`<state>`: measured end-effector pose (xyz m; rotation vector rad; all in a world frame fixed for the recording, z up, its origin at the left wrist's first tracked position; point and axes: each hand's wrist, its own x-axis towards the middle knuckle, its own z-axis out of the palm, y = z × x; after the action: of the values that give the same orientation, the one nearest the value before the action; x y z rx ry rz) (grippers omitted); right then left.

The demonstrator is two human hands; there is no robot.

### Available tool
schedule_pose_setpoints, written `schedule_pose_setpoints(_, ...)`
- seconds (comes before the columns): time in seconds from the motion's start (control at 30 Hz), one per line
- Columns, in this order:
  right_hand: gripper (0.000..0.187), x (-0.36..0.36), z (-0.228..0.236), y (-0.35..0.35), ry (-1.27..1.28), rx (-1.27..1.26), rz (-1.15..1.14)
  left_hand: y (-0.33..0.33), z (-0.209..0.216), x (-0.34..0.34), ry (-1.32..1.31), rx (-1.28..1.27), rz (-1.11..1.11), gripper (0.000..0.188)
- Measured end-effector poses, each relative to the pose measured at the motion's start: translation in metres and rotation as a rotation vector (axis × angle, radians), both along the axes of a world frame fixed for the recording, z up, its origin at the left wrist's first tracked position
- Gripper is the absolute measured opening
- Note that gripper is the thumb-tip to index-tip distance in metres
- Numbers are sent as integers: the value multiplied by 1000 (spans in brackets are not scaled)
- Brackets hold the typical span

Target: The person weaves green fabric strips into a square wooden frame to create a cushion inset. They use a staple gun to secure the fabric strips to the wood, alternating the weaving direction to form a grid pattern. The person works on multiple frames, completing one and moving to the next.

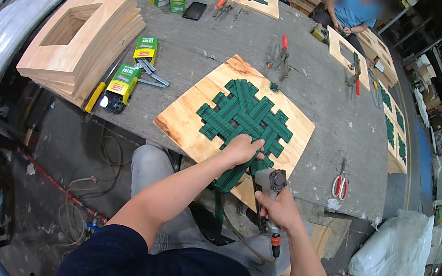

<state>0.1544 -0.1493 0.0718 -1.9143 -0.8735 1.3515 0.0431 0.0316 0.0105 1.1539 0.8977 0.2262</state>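
Note:
In front of me a square wooden panel (177,122) lies at an angle on the table, its near corner reaching past the edge. Dark green webbing straps (248,122) are woven over its middle. My left hand (242,150) is closed on a green webbing strap (233,176) at the near side of the weave, and the strap's loose end hangs toward my lap. Gripped in my right hand (281,208) is a grey staple gun (271,179), its head close to the panel's near edge. An orange hose fitting (275,242) shows below that hand.
Stacked wooden frames (83,41) stand at the left, beside staple boxes (123,81), loose staple strips (153,72) and a yellow-handled tool (94,98). Red-handled scissors (340,186) lie right; red-handled pliers (284,55) lie beyond the panel. Two people (354,9) sit across the grey table (190,40).

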Motion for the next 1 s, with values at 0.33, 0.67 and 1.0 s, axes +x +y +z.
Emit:
schedule_pose_setpoints(0.33,28,61,-17,-16,101,122,-313,-4,3,-2,39,69,6,39)
schedule_pose_setpoints(0.67,30,234,-63,-9,520,380,-762,-20,4,10,39,211,63,41)
schedule_pose_setpoints(1.0,63,253,-28,7,-519,-334,-143,-23,3,2,120,241,115,42)
